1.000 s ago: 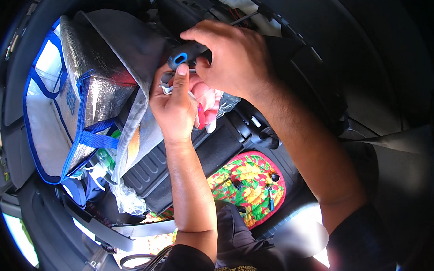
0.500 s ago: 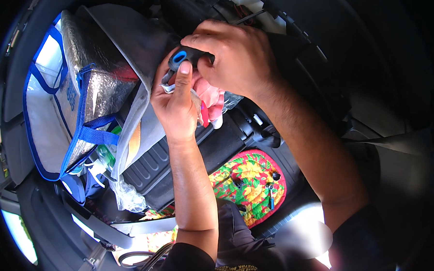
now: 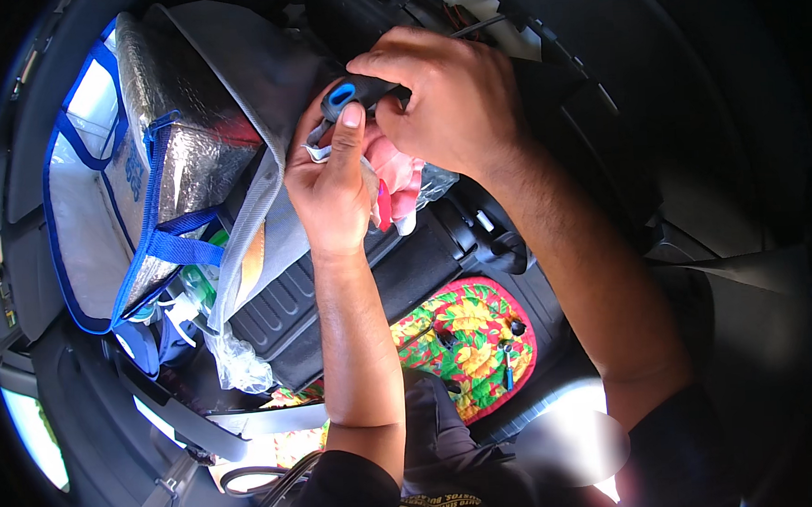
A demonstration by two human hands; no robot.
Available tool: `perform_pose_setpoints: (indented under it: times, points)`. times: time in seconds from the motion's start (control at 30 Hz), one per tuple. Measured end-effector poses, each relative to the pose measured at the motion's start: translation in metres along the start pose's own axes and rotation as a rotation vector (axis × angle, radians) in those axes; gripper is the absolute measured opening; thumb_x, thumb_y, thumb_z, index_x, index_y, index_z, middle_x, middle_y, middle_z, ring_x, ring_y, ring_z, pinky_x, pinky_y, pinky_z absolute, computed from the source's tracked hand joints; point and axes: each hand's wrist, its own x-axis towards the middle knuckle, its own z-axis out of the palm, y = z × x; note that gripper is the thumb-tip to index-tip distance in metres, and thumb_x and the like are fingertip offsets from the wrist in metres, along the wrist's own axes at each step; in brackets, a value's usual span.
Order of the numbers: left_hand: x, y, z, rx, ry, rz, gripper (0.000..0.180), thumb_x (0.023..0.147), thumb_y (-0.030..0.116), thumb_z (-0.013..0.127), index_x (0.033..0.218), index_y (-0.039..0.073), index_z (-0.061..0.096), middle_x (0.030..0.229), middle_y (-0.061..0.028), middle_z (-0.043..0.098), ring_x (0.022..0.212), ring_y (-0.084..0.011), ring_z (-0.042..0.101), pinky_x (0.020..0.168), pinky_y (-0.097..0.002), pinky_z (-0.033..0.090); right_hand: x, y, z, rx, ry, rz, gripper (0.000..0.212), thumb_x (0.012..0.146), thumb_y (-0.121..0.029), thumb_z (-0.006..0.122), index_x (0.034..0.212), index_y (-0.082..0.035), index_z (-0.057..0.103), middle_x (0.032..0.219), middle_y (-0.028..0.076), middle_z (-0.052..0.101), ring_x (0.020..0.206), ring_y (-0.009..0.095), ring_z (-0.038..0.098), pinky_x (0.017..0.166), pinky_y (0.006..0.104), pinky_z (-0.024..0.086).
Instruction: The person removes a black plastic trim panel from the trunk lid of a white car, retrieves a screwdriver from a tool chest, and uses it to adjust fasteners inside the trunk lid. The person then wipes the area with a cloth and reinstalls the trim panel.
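Both of my hands meet at the upper middle around a black tool handle (image 3: 376, 84) with a blue oval at its end. My left hand (image 3: 330, 207) is closed on it from below, the thumb pressed near the blue end. From the right, my right hand (image 3: 458, 102) pinches its far side between thumb and fingers. The rest of the tool is hidden by the hands. A pink cloth (image 3: 401, 177) with white and red parts bunches beside my left palm; whether that hand also grips it, I cannot tell.
At left stands a silver-lined bag (image 3: 189, 159) with blue straps, beside a grey fabric flap (image 3: 269, 232). Crumpled clear plastic (image 3: 243, 369) hangs below. Ribbed black plastic trim (image 3: 286, 318) lies under my arms. A floral mat (image 3: 479, 364) holds several small dark parts and a small tool (image 3: 508, 367).
The handle and its blue end have shifted slightly to the right, with both hands still on it. The grips look much the same.
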Motion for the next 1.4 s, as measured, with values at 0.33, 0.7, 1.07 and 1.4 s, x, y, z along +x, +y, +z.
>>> perform_pose_setpoints:
  times: [0.33, 0.7, 1.07, 1.4]
  points:
    - [0.003, -0.004, 0.002, 0.087, 0.085, -0.04, 0.037, 0.106, 0.028, 0.074, 0.126, -0.003, 0.07, 0.109, -0.0077, 0.075, 0.1, -0.012, 0.068, 0.09, -0.028, 0.053, -0.001, 0.0, 0.0, -0.009, 0.006, 0.008, 0.04, 0.074, -0.009, 0.075, 0.113, -0.015, 0.079, 0.107, -0.001, 0.075, 0.089, 0.027, 0.076, 0.078, 0.0399, 0.063]
    - [0.0, 0.01, 0.018, 0.128, 0.151, -0.004, 0.05, 0.108, 0.041, 0.069, 0.124, -0.006, 0.07, 0.109, -0.009, 0.07, 0.093, -0.0126, 0.064, 0.087, -0.0293, 0.052, 0.001, 0.003, -0.002, 0.009, 0.037, 0.004, 0.036, 0.073, -0.011, 0.078, 0.109, -0.01, 0.072, 0.104, 0.007, 0.069, 0.089, 0.029, 0.075, 0.084, 0.045, 0.056]
    - [0.008, 0.005, 0.009, 0.143, 0.112, -0.079, 0.044, 0.11, 0.03, 0.068, 0.133, -0.007, 0.064, 0.104, -0.0095, 0.073, 0.091, -0.0157, 0.071, 0.085, -0.0282, 0.057, 0.002, 0.002, -0.002, -0.091, 0.08, -0.067, 0.031, 0.075, -0.014, 0.08, 0.104, -0.011, 0.071, 0.1, 0.005, 0.069, 0.086, 0.025, 0.075, 0.079, 0.0444, 0.054]
    - [0.005, 0.01, 0.02, 0.254, 0.204, -0.106, 0.04, 0.109, 0.037, 0.07, 0.12, -0.002, 0.065, 0.085, -0.0059, 0.07, 0.066, -0.0082, 0.059, 0.063, -0.0282, 0.05, 0.004, 0.0, 0.001, -0.123, 0.137, -0.019, 0.021, 0.079, -0.008, 0.072, 0.099, -0.011, 0.069, 0.096, 0.005, 0.071, 0.084, 0.028, 0.075, 0.077, 0.0448, 0.054]
